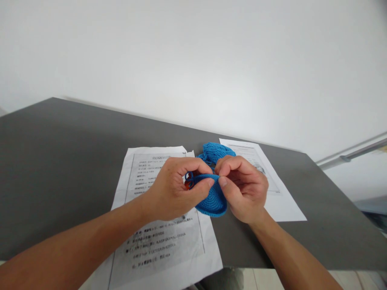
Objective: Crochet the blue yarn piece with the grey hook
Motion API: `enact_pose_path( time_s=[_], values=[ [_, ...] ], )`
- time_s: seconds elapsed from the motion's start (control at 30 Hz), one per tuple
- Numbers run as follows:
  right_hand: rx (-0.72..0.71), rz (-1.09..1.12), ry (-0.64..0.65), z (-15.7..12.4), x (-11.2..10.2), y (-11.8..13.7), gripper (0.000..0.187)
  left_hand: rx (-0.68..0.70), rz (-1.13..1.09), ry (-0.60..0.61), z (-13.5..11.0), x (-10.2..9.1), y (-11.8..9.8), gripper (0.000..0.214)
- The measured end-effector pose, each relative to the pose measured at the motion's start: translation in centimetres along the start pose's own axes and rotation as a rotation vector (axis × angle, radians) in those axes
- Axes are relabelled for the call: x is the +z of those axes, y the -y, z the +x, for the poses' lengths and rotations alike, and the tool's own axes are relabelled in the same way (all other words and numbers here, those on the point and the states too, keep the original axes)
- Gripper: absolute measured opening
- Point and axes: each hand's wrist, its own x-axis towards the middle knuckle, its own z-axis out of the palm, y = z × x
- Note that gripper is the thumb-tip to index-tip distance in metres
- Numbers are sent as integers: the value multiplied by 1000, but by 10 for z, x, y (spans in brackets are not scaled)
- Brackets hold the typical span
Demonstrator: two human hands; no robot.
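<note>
A round blue crochet piece [213, 201] with a curled-up rim is held above the table between both hands. My left hand [178, 189] is closed, with thumb and fingers around its upper left edge. Pinched at the rim's upper right, my right hand [246, 187] has thumb and index finger together on the crochet. A small orange-red thing [188, 182] shows behind my left fingers, partly hidden, and I cannot make out what it is. Just beyond the hands lies a skein of blue yarn [218, 151], with loose strands near my left fingers.
Under my left arm a printed sheet [169, 253] lies on the dark grey table [75, 161] and hangs past the front edge. A second printed sheet [281, 205] rests to the right. A white wall [181, 60] stands behind, and a metal rail [350, 155] is at the right.
</note>
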Motion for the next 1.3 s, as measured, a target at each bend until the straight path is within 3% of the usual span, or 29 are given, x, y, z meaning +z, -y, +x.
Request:
enact_pose_path(
  time_s=[0.77,1.17,1.3],
  values=[
    [-5,47,93,0,-4,-2,18,111,113,1,2,-1,-3,15],
    [-9,26,15,-2,-2,-3,16,-88,-54,21,2,1,-2,12],
    [-13,31,21,-1,-2,-4,15,-86,-59,23,3,1,-3,13]
  ],
)
